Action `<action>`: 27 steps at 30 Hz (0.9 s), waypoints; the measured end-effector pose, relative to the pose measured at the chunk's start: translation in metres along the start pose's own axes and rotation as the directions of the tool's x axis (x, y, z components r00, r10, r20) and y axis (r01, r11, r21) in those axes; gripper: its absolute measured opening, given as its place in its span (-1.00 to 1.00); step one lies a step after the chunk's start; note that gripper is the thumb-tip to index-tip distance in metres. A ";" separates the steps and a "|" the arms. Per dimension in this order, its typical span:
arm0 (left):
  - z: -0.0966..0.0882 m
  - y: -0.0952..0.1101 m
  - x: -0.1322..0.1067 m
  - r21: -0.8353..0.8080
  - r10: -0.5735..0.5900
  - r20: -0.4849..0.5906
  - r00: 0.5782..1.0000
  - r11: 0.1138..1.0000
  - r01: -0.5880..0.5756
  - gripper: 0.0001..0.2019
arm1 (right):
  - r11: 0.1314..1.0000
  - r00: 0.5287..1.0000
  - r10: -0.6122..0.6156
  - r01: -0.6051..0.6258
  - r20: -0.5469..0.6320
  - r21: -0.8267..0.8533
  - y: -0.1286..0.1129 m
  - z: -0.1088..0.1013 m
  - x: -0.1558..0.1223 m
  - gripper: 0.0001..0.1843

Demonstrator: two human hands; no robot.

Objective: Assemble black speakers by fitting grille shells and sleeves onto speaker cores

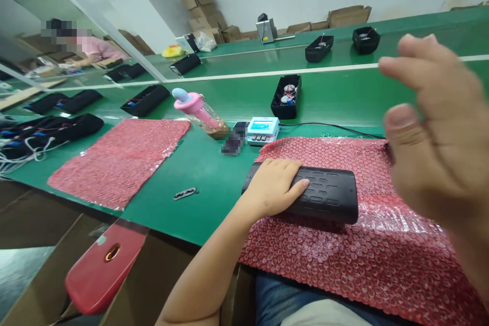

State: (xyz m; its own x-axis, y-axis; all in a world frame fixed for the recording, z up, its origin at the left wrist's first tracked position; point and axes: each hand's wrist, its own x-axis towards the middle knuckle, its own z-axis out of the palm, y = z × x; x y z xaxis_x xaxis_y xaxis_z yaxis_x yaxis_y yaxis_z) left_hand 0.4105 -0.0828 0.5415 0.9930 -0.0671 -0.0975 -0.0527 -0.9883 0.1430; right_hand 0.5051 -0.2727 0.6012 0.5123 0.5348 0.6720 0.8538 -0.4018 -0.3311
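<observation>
A black speaker case (332, 194) with a perforated grille pattern lies on pink bubble wrap (328, 244) in front of me. My left hand (277, 186) rests over its left part, fingers wrapped over the far edge and thumb along the grille. Close to the camera on the right, my right hand (439, 127) is raised above the wrap, slightly blurred. A gap shows between its thumb and curled fingers, and I see nothing held in it. Just past the case stands a light blue device (263, 131) with a screen, buttons and a black cable.
Left of the device are a phone (234, 138) and a pink-lidded bottle (200, 114). A small grey strip (185, 193) lies on the green table (164, 219). Open black cases with wiring, including one case (286, 98), stand farther back. A person (95, 46) sits far left.
</observation>
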 end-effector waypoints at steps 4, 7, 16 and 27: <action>0.000 -0.005 -0.005 -0.063 0.040 -0.020 0.999 0.997 -0.041 -0.50 | 0.997 0.780 -0.027 -0.028 0.625 0.078 0.003 0.055 -0.019 -0.41; -0.005 -0.018 -0.010 -0.143 0.160 0.030 0.987 0.978 -0.154 -0.36 | 0.992 0.629 -0.045 -0.060 0.776 0.107 0.012 0.082 -0.025 -0.38; -0.020 -0.035 0.000 -0.066 0.188 0.124 0.974 0.981 -0.181 -0.08 | 0.953 0.410 -0.046 -0.256 0.911 0.164 0.046 0.094 0.012 -0.43; -0.041 -0.047 0.027 -0.206 0.228 0.288 0.930 0.963 -0.173 -0.13 | 0.949 0.393 -0.155 -0.197 0.907 0.247 0.062 0.104 0.024 -0.51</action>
State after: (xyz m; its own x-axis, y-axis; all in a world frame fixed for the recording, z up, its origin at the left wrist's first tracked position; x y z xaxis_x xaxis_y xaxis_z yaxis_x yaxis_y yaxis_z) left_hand 0.4445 -0.0323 0.5722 0.8810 -0.3274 -0.3417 -0.2005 -0.9123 0.3571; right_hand 0.5795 -0.2075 0.5276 0.1534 0.9461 -0.2853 0.7321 -0.3028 -0.6102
